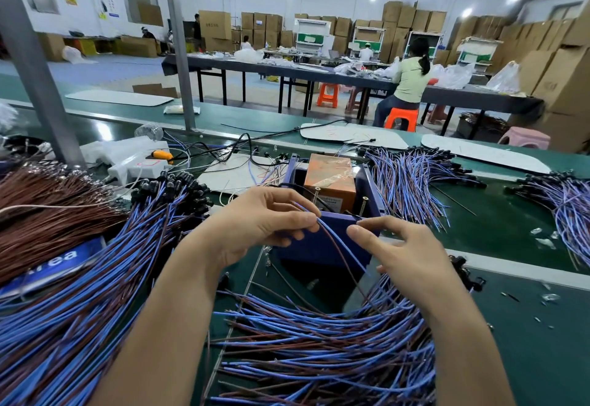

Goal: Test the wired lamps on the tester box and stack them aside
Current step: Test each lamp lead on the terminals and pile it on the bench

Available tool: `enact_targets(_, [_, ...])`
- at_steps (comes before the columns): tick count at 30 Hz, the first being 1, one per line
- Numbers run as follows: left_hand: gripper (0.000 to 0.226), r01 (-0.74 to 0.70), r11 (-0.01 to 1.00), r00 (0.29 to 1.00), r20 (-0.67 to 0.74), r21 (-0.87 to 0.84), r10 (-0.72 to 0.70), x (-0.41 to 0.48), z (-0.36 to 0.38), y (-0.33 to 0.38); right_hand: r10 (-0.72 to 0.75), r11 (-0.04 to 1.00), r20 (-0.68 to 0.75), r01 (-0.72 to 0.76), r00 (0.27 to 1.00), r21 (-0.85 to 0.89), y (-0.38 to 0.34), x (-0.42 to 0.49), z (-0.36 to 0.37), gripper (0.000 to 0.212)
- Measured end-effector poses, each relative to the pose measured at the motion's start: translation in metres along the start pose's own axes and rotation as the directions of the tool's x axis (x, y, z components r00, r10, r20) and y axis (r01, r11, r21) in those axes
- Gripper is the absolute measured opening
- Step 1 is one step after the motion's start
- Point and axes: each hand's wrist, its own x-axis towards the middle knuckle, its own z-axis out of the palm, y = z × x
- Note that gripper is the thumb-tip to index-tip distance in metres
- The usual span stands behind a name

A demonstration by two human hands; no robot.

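Wired lamp dead centre, over tester box near wall. Your left hand pinches its blue and brown leads. Right hand loose, fingers spread just beside them, contact unclear. Looks like pick-up, test pending. Next: get lead ends onto box contacts at 12 o'clock. Lamp head hidden; contacts hard to make out.

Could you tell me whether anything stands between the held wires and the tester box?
Nothing visible does. The left hand pinches the blue and brown wires right at the tester box front wall; the right hand sits beside them.
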Motion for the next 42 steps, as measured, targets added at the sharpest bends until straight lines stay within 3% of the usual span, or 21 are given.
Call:
enact_targets(3, [0.005,0.019,1.000,1.000,-0.021,-0.009,-0.019,0.003,0.007,-0.001,-0.044,0.997,-0.040,0.046,0.998,0.060,-0.005,-0.003,-0.001,0.017])
enact_targets(7, [0.005,0.033,0.999,0.997,-0.066,-0.022,-0.034,0.007,0.017,-0.004,-0.151,0.960,0.132,0.113,0.980,0.255,-0.013,-0.007,0.007,0.004])
enact_targets(11, [0.009,0.048,0.994,0.993,-0.104,-0.095,-0.057,0.011,0.027,-0.007,-0.175,0.971,0.078,0.159,0.982,0.178,-0.011,-0.002,0.018,0.013])
enact_targets(19, [0.008,0.098,0.982,0.984,-0.128,-0.164,-0.120,0.019,0.039,-0.016,-0.080,0.977,-0.009,0.080,0.997,0.197,0.002,0.007,0.021,0.014])
enact_targets(28, [0.019,0.141,0.982,0.939,-0.297,-0.127,-0.173,0.027,0.035,-0.034,0.150,0.981,0.101,-0.161,0.984,0.112,0.014,0.011,0.020,0.014])
enact_targets(42, [0.018,0.127,0.981,0.924,-0.343,-0.148,-0.171,0.029,0.033,-0.038,0.160,0.978,0.002,-0.159,0.987,0.131,0.021,0.016,0.027,0.014])
